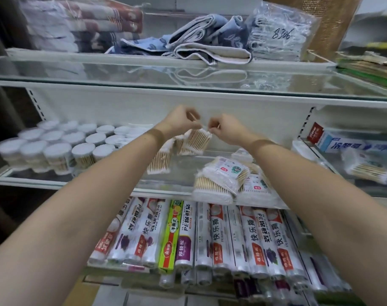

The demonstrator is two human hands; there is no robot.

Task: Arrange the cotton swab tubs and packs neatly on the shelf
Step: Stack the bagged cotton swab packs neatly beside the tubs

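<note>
Both arms reach over the middle glass shelf (163, 182). My left hand (179, 120) and my right hand (223, 127) pinch the top of a clear cotton swab pack (197, 140) and hold it in the air near the back wall. More swab packs (159, 161) hang or stand just below my left wrist. A loose pile of swab packs (223, 180) lies at the shelf's front right. Several round white-lidded swab tubs (57, 144) stand in rows on the left of the shelf.
Folded towels (208, 40) lie on the glass shelf above. Rolls of plastic bags and cling film (210, 235) fill the shelf below. Toothpaste boxes (351, 144) and another swab pack (369, 168) sit on the neighbouring shelf to the right.
</note>
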